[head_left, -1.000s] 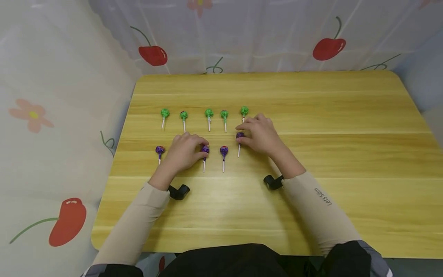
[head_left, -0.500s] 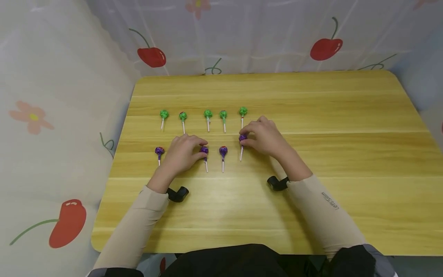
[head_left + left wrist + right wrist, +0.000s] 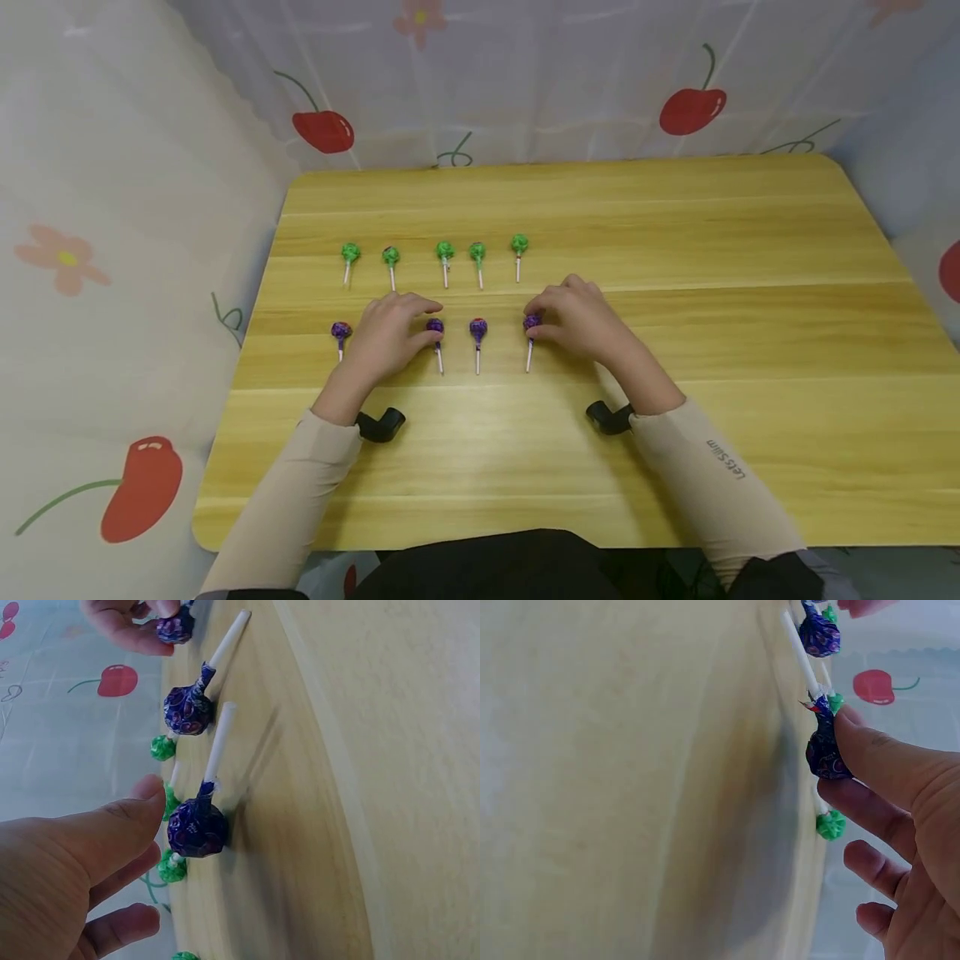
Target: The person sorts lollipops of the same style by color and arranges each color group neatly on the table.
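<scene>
My right hand [image 3: 581, 317] pinches the wrapped head of a purple lollipop [image 3: 826, 746] between thumb and fingertips, its white stick pointing toward my body in the head view. Around another purple lollipop [image 3: 197, 825], the thumb and fingers of my left hand [image 3: 393, 333] are spread, not closed on it; the left wrist view shows a gap at the thumb. Between the two hands lies a third purple lollipop [image 3: 477, 332]. One more purple lollipop [image 3: 341, 332] is to the left, its stick partly hidden by the left hand.
Several green lollipops, such as the rightmost green lollipop [image 3: 519, 244], lie in a row farther back on the wooden table [image 3: 720, 333]. A curtain with printed cherries [image 3: 570, 83] hangs behind the far edge. Black wrist cameras [image 3: 382, 425] jut inward from both sleeves.
My right hand has brought its purple lollipop toward my body and slightly right, level with the other purple ones. The left hand stays around the same lollipop. The head view has shifted slightly.
</scene>
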### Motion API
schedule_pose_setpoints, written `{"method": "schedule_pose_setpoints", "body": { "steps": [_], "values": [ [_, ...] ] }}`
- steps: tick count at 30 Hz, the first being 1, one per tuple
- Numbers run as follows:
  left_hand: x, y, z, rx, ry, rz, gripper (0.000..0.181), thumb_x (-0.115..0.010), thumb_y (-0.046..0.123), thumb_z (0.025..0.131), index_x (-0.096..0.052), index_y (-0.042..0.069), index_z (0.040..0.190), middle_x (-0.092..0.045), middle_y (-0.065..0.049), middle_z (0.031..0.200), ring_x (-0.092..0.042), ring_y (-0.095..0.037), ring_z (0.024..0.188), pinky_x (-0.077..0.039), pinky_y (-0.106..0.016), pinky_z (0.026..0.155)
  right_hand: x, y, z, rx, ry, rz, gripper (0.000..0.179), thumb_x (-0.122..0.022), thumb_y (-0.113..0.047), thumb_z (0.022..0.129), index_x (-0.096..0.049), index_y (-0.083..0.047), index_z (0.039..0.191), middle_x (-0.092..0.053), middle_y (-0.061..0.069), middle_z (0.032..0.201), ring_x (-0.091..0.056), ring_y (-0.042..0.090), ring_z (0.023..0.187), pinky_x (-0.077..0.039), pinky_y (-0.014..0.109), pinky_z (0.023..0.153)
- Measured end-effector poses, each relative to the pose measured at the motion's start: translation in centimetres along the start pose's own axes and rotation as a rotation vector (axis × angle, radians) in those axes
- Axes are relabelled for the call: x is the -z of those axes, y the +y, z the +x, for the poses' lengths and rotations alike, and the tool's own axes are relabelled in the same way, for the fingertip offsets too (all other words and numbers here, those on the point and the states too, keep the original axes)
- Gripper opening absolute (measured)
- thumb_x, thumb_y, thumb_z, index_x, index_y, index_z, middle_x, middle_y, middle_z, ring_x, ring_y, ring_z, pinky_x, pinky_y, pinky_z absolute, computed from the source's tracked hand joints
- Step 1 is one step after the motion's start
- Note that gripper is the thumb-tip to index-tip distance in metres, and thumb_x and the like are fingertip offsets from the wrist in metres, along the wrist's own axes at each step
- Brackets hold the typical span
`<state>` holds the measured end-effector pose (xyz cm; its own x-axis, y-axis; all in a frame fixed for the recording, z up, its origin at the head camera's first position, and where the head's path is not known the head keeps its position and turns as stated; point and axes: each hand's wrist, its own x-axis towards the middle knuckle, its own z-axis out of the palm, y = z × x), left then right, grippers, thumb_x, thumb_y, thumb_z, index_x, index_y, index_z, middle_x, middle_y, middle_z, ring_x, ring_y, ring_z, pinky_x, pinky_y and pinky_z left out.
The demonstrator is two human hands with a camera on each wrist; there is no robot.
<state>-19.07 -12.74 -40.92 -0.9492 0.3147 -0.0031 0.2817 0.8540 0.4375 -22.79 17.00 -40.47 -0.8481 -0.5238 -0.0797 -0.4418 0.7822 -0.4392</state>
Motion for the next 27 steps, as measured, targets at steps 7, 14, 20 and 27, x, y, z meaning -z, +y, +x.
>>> {"method": "schedule_pose_setpoints", "body": {
  "steps": [7, 14, 20, 27],
  "values": [
    [0.3, 0.1, 0.0, 0.006, 0.023, -0.002, 0.04, -0.074, 0.032, 0.09, -0.068, 0.016, 0.125, -0.067, -0.003, 0.129, -0.059, -0.027, 0.119, -0.039, -0.051, 0.104, -0.6, 0.5, 0.1, -0.021, -0.013, -0.004, 0.03, -0.078, -0.033, 0.086, -0.075, -0.02, 0.113, -0.072, -0.003, 0.109, -0.047, 0.021, 0.095, -0.033, 0.037, 0.081],
    [1.2, 0.4, -0.5, 0.012, 0.076, 0.083, 0.038, -0.07, 0.037, 0.093, -0.069, 0.014, 0.124, -0.069, -0.005, 0.126, -0.06, -0.029, 0.111, -0.043, -0.051, 0.096, -0.4, 0.5, 0.2, 0.001, 0.037, -0.011, 0.033, -0.07, -0.039, 0.092, -0.073, -0.018, 0.118, -0.071, 0.0, 0.113, -0.051, 0.025, 0.101, -0.039, 0.04, 0.085],
    [1.7, 0.5, -1.0, -0.007, 0.161, 0.182, 0.038, -0.058, 0.039, 0.1, -0.066, 0.014, 0.127, -0.065, -0.009, 0.132, -0.058, -0.033, 0.121, -0.042, -0.055, 0.102, 0.0, -1.4, 0.3, 0.036, 0.155, -0.108, 0.04, -0.056, -0.043, 0.1, -0.068, -0.015, 0.125, -0.067, 0.006, 0.127, -0.054, 0.033, 0.118, -0.043, 0.053, 0.097],
    [2.4, 0.8, -1.8, 0.071, 0.112, 0.281, 0.049, -0.044, 0.043, 0.104, -0.05, 0.019, 0.145, -0.04, -0.012, 0.157, -0.033, -0.037, 0.146, -0.018, -0.061, 0.119, -1.0, -4.4, 0.3, -0.023, 0.1, -0.215, 0.058, -0.037, -0.055, 0.102, -0.044, -0.024, 0.15, -0.042, 0.001, 0.157, -0.032, 0.032, 0.147, -0.027, 0.055, 0.117]
  ]
}}
